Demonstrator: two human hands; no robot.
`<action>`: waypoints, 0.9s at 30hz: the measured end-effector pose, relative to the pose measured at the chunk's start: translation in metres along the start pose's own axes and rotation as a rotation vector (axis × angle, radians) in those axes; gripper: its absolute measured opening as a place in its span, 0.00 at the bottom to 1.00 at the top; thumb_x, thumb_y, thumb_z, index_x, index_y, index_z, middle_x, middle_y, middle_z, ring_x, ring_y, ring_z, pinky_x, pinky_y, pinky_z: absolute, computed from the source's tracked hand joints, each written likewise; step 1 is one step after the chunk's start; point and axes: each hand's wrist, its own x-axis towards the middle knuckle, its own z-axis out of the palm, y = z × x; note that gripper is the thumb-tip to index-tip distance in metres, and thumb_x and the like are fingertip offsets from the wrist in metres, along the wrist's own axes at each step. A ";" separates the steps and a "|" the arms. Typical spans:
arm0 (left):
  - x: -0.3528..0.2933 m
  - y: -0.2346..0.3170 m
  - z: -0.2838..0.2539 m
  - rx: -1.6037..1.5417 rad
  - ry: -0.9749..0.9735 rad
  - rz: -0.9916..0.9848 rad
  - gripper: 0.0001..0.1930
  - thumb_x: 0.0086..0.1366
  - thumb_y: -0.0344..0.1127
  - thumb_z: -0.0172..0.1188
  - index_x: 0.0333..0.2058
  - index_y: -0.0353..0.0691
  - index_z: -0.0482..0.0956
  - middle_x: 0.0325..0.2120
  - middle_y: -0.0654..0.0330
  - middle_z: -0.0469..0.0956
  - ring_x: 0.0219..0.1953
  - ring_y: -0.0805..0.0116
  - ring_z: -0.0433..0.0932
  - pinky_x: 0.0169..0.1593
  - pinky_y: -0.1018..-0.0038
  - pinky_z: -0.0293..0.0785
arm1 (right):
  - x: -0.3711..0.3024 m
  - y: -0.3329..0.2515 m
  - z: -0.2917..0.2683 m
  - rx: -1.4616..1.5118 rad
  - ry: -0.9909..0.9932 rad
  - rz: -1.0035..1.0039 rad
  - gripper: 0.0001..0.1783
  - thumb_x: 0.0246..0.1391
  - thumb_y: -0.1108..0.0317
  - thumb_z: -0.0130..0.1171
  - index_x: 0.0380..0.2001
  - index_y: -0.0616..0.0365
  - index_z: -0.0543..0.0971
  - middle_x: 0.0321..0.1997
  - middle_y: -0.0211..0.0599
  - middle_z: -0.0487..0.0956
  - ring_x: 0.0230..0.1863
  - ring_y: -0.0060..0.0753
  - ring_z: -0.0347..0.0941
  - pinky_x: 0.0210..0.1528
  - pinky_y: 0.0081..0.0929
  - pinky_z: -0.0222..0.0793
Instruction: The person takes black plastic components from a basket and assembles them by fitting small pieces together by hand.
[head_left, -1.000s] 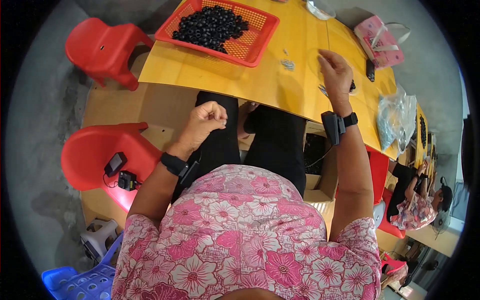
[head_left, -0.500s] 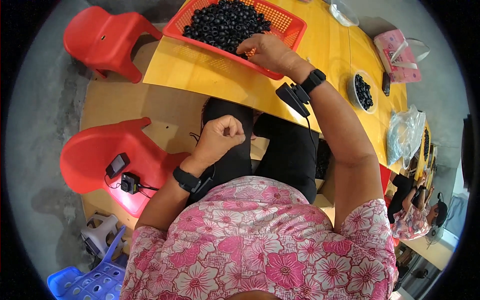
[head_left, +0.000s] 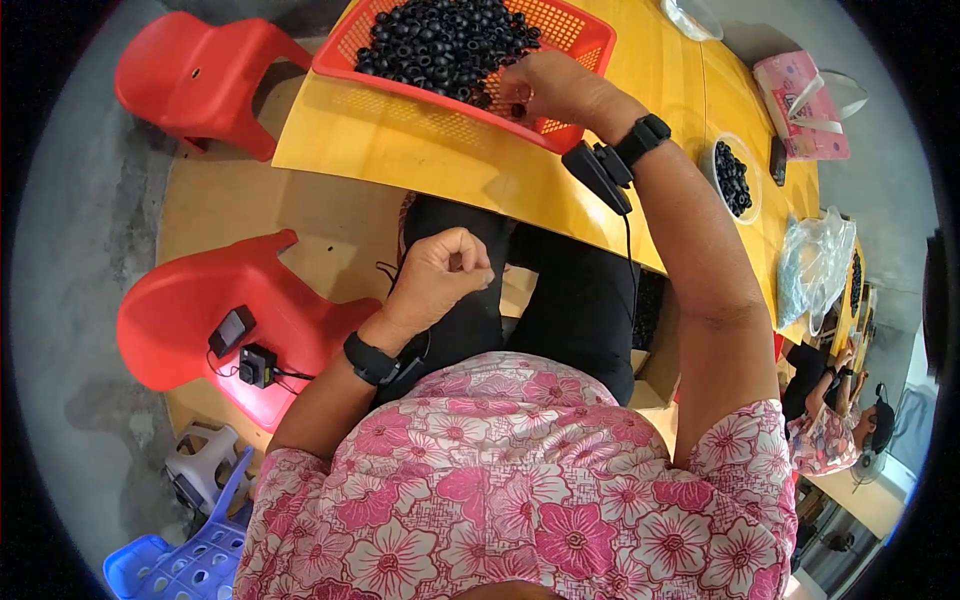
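Observation:
Inside the red perforated basket (head_left: 345, 70), at its near right part, my right hand (head_left: 560, 88) is bent with its fingers curled down. A small black ring (head_left: 518, 111) shows at its fingertips, seemingly pinched there; the hand partly hides it. Many more black ring-shaped pieces (head_left: 435, 50) are heaped in the basket, mostly to the left of this hand. Over my lap, my left hand (head_left: 440, 272) is closed, thumb and fingertips together. Whatever it holds, if anything, is hidden.
The basket stands on a yellow table (head_left: 400, 150). Right of my forearm are a clear bowl of black pieces (head_left: 735, 180), a dark phone (head_left: 778, 160), a pink bag (head_left: 805, 105) and a plastic bag (head_left: 815, 265). Red chairs (head_left: 190, 310) stand left. Another person (head_left: 825, 430) sits far right.
My right hand has shifted slightly to the right within the basket, with its fingers curled more and a black ring now showing at them. My left hand stays closed in place.

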 end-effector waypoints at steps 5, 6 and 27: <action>0.001 -0.001 -0.001 -0.021 0.000 -0.011 0.15 0.51 0.15 0.58 0.21 0.41 0.62 0.27 0.63 0.69 0.30 0.78 0.70 0.35 0.81 0.72 | -0.019 -0.002 -0.014 0.028 0.250 0.056 0.17 0.41 0.77 0.63 0.39 0.57 0.80 0.36 0.39 0.80 0.38 0.35 0.77 0.42 0.28 0.73; 0.001 -0.003 -0.003 -0.025 -0.004 -0.002 0.15 0.51 0.15 0.58 0.21 0.41 0.62 0.27 0.63 0.69 0.30 0.78 0.70 0.35 0.81 0.73 | -0.019 -0.001 -0.013 0.029 0.249 0.053 0.17 0.41 0.77 0.63 0.39 0.57 0.80 0.36 0.39 0.80 0.38 0.35 0.77 0.42 0.28 0.73; 0.004 0.061 0.036 -0.049 -0.005 0.178 0.13 0.63 0.31 0.56 0.46 0.38 0.72 0.31 0.65 0.73 0.32 0.78 0.72 0.38 0.80 0.73 | -0.150 -0.093 0.033 1.884 0.577 -0.261 0.10 0.50 0.81 0.57 0.38 0.62 0.76 0.38 0.36 0.78 0.37 0.29 0.77 0.44 0.29 0.77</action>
